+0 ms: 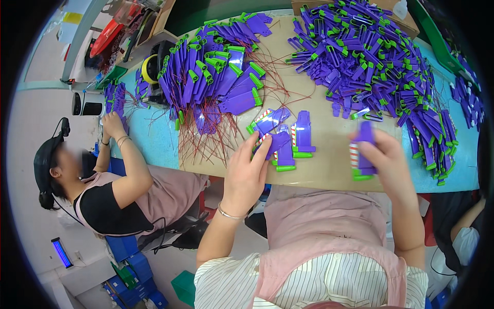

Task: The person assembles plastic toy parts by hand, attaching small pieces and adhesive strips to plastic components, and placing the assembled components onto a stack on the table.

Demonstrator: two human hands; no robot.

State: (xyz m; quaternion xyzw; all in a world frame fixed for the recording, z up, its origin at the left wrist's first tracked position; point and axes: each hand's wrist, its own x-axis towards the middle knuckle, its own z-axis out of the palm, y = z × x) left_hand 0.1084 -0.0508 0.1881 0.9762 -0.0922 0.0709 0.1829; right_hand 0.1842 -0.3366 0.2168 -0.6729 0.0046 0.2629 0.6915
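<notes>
A purple plastic part with a green end and a red-and-white striped edge is gripped in my right hand, slightly blurred, over the right side of the board. My left hand has its fingers extended and apart, the tips resting on a small cluster of similar purple parts. Another such purple part lies flat just right of that cluster, its green end toward me.
A large heap of purple and green parts covers the back right. At the back left stand stacked purple parts with thin red wires. A co-worker works at the left; another person's arm shows far right.
</notes>
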